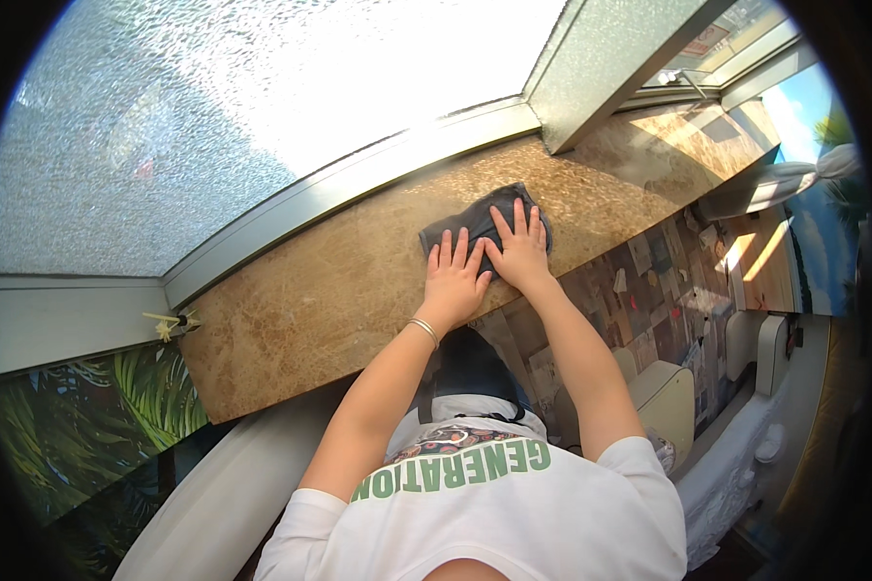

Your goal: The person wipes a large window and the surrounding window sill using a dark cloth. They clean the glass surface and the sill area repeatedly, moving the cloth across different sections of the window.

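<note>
A dark grey cloth (473,221) lies spread on the brown marble windowsill (305,315), at about the middle of its length. My left hand (455,289) presses on the cloth's near left part with its fingers stretched out, and a bangle circles that wrist. Close beside it, my right hand (520,254) rests on the cloth's right part, fingers spread and pointing away from me. Both palms face down; neither hand grips the cloth. Parts of the cloth are hidden under my hands.
A frosted window (165,145) in a pale frame rises behind the sill, with a thick upright post (610,68) at right. A small yellow flower (162,329) sits by the sill's left end. A tied-back curtain (785,182) hangs at right; a cream-coloured case (664,402) stands below.
</note>
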A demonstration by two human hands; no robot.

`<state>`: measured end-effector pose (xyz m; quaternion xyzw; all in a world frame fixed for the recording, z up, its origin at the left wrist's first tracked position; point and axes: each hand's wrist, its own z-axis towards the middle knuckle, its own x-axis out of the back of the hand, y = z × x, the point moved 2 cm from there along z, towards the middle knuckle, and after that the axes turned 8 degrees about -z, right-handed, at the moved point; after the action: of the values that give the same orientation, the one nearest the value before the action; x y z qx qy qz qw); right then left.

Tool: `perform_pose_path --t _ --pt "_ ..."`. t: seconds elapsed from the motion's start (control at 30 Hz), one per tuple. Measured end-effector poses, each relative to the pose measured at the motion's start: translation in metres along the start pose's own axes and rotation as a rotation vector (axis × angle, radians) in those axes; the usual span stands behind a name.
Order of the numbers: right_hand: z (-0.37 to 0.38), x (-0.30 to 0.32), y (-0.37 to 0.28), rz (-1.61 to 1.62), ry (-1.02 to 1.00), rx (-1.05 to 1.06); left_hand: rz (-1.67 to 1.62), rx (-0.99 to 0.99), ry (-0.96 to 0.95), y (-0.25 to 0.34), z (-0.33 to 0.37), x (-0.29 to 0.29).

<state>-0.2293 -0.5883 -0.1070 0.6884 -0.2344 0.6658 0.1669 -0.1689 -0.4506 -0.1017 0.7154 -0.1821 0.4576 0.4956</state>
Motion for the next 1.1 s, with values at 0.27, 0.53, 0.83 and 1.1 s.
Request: perform_pose_path --t 0.27,0.53,0.83,1.1 --pt "-0.071 0.002 0.009 -0.034 0.211 -0.130 -0.024 -0.161 -0.035 0.020 -0.029 -0.009" --pt "-0.121 -0.001 -0.105 0.114 0.298 -0.054 0.102 -0.078 0.018 -0.048 -0.126 0.027" --pt "-0.115 0.001 -0.069 0.154 0.319 -0.042 0.201 -0.202 0.038 -0.017 -0.090 0.011" --pt "-0.075 -0.004 0.052 0.130 0.377 -0.065 0.184 -0.190 0.077 0.062 0.004 -0.034"
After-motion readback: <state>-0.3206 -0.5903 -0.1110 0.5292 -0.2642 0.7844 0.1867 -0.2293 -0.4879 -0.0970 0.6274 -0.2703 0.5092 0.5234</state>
